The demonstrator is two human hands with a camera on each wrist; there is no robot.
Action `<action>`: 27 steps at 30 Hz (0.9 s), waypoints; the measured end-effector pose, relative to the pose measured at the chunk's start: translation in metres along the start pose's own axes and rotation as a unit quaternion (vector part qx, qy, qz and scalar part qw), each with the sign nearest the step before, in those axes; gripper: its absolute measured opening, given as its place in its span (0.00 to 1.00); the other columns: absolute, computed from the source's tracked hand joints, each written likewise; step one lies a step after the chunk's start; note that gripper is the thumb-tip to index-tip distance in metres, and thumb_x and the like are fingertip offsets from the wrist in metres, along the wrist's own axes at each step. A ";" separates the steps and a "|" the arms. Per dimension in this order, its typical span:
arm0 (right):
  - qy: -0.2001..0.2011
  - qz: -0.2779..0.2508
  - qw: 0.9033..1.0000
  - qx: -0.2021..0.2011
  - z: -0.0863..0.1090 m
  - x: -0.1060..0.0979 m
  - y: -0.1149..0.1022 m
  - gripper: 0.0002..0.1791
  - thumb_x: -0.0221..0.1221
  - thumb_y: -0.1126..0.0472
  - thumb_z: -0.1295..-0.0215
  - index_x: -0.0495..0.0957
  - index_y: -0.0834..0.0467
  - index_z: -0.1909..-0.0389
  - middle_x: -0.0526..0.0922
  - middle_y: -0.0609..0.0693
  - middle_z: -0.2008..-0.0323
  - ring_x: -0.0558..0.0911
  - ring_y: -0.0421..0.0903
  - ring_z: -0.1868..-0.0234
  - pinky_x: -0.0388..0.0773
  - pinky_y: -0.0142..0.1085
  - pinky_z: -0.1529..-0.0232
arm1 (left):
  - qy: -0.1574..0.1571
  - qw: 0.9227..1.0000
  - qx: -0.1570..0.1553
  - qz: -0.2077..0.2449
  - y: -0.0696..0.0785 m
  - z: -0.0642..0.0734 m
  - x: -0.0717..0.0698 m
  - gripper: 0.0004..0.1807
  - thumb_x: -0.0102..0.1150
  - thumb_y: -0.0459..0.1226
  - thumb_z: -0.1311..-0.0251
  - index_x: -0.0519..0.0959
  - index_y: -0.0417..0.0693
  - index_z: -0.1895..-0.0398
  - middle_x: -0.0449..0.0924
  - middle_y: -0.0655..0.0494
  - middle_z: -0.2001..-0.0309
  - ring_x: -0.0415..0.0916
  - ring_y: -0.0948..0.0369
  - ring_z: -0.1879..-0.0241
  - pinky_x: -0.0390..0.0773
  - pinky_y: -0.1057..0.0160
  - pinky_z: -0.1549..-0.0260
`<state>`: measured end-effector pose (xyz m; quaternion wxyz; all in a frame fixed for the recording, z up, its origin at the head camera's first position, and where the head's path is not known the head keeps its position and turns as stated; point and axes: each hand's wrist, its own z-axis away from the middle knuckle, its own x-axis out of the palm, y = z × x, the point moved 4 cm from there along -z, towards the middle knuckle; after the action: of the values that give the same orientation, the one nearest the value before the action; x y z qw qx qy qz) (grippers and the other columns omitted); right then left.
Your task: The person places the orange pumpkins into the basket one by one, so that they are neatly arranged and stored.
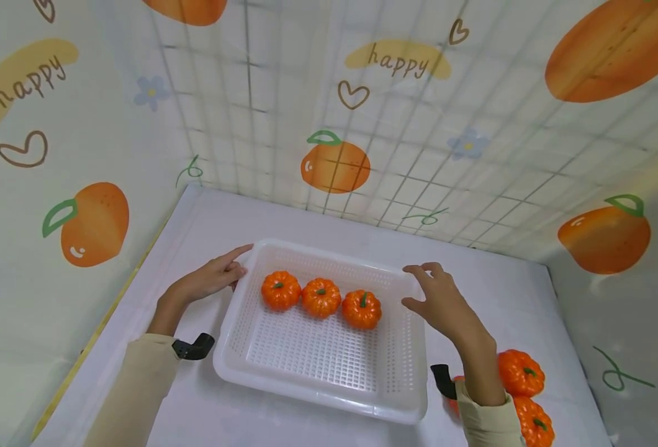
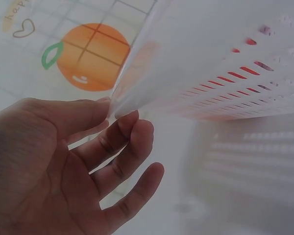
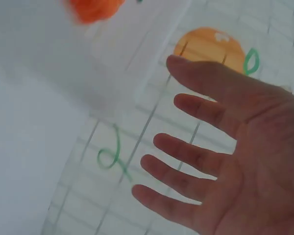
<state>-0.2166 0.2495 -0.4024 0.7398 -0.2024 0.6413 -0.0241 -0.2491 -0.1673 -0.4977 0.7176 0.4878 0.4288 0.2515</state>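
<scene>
A white perforated plastic basket (image 1: 318, 397) lies on the table with three small orange pumpkins inside. The left pumpkin (image 1: 280, 290), middle pumpkin (image 1: 321, 298) and right pumpkin (image 1: 362, 309) form a row near its back wall. At the back left corner my left hand (image 1: 211, 277) holds the rim; in the left wrist view the rim's edge (image 2: 118, 105) runs between thumb and fingertips. My right hand (image 1: 437, 301) hovers at the back right corner, fingers spread and bent a little. The right wrist view shows its fingers (image 3: 186, 147) apart, with nothing held.
More pumpkins sit on the table at the right: an upper one (image 1: 521, 372), a lower one (image 1: 534, 422), and another partly hidden by the right wrist. A fruit-printed curtain (image 1: 284, 124) with a wire grid behind it encloses the white table (image 1: 195, 397).
</scene>
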 end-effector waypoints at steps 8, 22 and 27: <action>0.023 0.046 0.996 0.077 0.026 -0.002 0.048 0.31 0.68 0.59 0.39 0.71 0.61 0.36 0.64 0.73 0.38 0.65 0.75 0.42 0.64 0.72 0.49 | 0.000 1.000 0.004 0.002 0.002 0.001 0.001 0.33 0.44 0.40 0.22 0.47 0.45 0.20 0.80 0.48 0.62 0.76 0.54 0.63 0.63 0.38 0.41; -0.038 0.042 0.959 0.278 0.078 0.008 0.148 0.38 0.70 0.55 0.41 0.65 0.67 0.35 0.57 0.79 0.42 0.61 0.78 0.45 0.62 0.73 0.50 | 0.002 1.000 -0.009 -0.002 -0.002 -0.001 0.001 0.33 0.44 0.42 0.22 0.48 0.48 0.20 0.81 0.50 0.62 0.76 0.55 0.62 0.63 0.38 0.40; -0.059 -0.004 0.928 0.367 0.091 0.020 0.167 0.42 0.69 0.52 0.39 0.59 0.65 0.32 0.53 0.78 0.40 0.59 0.76 0.45 0.64 0.70 0.48 | 0.003 1.000 -0.006 -0.001 -0.001 -0.002 0.001 0.33 0.44 0.41 0.22 0.48 0.47 0.20 0.80 0.50 0.63 0.76 0.55 0.62 0.62 0.38 0.40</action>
<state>-0.1629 0.4212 -0.4672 0.7990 0.0798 0.5419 -0.2483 -0.2501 -0.1660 -0.4987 0.7197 0.4821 0.4300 0.2544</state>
